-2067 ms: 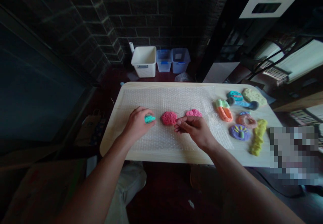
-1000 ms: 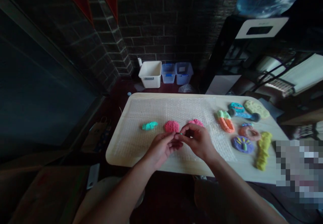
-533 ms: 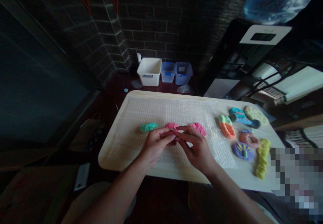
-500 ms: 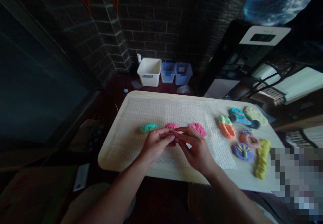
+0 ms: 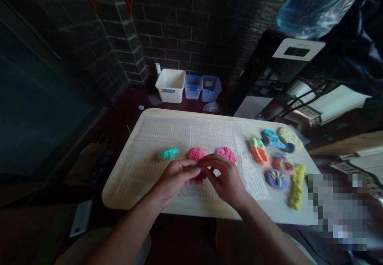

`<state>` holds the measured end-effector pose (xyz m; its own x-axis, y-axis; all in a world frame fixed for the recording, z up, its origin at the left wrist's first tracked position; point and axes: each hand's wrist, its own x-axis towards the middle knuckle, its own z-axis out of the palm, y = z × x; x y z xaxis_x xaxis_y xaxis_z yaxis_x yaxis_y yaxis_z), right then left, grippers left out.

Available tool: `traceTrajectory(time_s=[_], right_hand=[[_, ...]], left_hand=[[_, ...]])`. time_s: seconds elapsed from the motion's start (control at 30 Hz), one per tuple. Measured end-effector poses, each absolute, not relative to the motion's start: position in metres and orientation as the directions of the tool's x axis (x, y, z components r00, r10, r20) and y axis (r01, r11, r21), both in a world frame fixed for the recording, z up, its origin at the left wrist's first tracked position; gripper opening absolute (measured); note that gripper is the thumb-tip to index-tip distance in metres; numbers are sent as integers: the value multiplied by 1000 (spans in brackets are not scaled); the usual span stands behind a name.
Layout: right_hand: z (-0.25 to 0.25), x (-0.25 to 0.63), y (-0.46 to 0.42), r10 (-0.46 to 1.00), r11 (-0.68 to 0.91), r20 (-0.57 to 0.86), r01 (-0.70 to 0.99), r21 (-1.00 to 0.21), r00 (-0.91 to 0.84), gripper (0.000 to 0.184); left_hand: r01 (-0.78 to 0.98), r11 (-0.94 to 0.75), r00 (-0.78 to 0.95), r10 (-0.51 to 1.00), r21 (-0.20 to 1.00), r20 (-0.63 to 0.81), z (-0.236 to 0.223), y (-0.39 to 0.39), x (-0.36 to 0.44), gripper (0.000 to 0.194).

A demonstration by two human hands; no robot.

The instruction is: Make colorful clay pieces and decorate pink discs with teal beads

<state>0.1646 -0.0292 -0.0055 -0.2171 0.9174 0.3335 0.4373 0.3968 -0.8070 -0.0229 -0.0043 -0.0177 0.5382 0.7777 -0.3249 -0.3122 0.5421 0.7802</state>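
Where the two hands come together, near the middle of the frame, the fingertips meet just below the left pink lump (image 5: 196, 153). The left hand (image 5: 176, 178) and the right hand (image 5: 225, 177) both have bent fingers. Their tips hide each other, so I cannot tell how far open each pinch is, or if something small is held.

Three lumps lie in a row on the bubble wrap (image 5: 143, 173): one green lump (image 5: 168, 154) on the left and two pink ones, with the right pink lump (image 5: 226, 154) behind the right hand. The bubble wrap is on one pale table (image 5: 115, 197).

At the right side of the table are seven made shapes: one orange and green shape (image 5: 259, 156), one teal shape (image 5: 270, 134), one pale yellow slab (image 5: 290, 138), one blue bar (image 5: 278, 144) with dark round ends, one pinkish ring (image 5: 283, 165) with a bit of blue on top, one purple disc (image 5: 277, 179) with yellow stripes, and one bumpy yellow stick (image 5: 297, 187).

Up past the table, on the floor, stand three bins: one white bin (image 5: 170, 95) and two see-through ones, the middle bin (image 5: 193, 94) and the right bin (image 5: 211, 96). It is too dim to tell what they hold. One big blue water jug (image 5: 311, 10) is at the upper right.
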Motion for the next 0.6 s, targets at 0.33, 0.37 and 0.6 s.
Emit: traceTrajectory(time_s=[0.33,0.37,0.6], right_hand=[[-3,162,-31,936,322,258,283,-904,-240,27],[-3,162,-32,944,294,237,255,-921,-232,28],[-6,170,-34,997,81,78,236,-968,-20,24]], left_hand=[[-422,489,420,852,764,-313,-27,-4,-18,29],[-418,480,413,857,772,-309,-26,-4,-17,29],[-454,446,376,881,771,-289,-22,-4,-13,33]])
